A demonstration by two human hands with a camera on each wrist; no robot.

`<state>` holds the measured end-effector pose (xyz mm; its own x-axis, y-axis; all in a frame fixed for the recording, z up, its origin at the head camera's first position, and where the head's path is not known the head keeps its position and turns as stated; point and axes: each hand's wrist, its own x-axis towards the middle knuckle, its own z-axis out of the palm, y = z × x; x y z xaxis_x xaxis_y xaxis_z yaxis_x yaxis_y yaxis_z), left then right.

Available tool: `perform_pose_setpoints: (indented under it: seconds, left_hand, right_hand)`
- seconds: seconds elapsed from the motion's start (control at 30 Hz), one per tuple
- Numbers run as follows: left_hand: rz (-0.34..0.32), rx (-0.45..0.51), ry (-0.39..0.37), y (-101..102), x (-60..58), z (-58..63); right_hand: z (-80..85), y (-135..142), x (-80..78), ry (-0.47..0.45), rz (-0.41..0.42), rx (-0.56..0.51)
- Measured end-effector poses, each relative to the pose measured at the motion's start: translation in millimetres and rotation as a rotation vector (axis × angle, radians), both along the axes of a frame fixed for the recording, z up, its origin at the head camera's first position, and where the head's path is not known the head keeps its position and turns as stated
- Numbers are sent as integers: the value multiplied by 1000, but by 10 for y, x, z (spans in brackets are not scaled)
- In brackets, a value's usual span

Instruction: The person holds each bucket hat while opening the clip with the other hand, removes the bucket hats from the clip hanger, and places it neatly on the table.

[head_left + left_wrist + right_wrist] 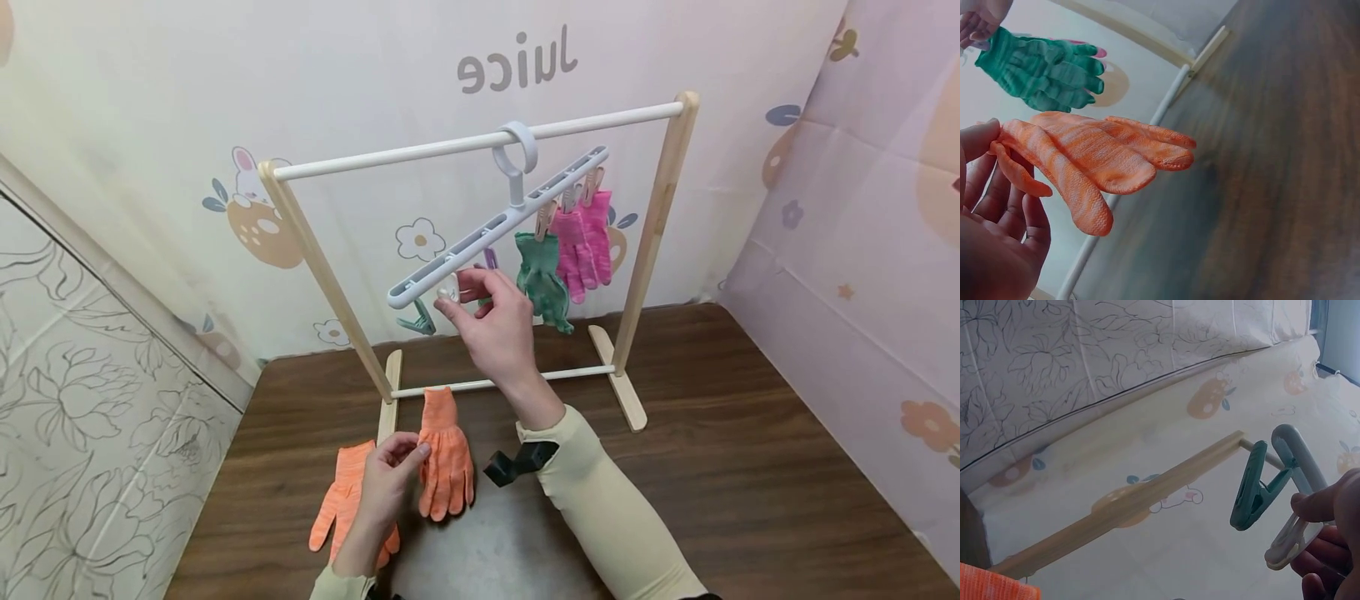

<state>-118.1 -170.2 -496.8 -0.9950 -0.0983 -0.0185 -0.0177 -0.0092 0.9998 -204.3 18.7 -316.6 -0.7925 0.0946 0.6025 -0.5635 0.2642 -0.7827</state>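
Note:
My left hand [384,483] pinches an orange knit glove [447,462] by its side, between thumb and fingers. The glove hangs cuff up over the table, its fingers spread toward the table in the left wrist view. Higher up, my right hand [501,329] pinches a white clothespin [1290,540] under the near end of a grey clip hanger [480,239]. Beside it on the hanger dangles a green clothespin [1254,494] with nothing in its jaws. A second orange glove [348,492] lies on the table, partly covered by my left hand and forearm.
The hanger hooks over the top rod [405,155] of a wooden rack standing on the dark table [750,467]. From its far half hang a green glove [542,283] and pink gloves [588,246] on clothespins. A purple clothespin [491,258] shows behind my right hand.

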Motion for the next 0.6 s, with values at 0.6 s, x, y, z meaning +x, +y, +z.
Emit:
perform_pose_setpoints:
  seconds: [0.6]
  left_hand:
    - [32, -81, -186, -170, 100, -115]
  right_hand:
    - [36, -21, 46, -33, 12, -13]
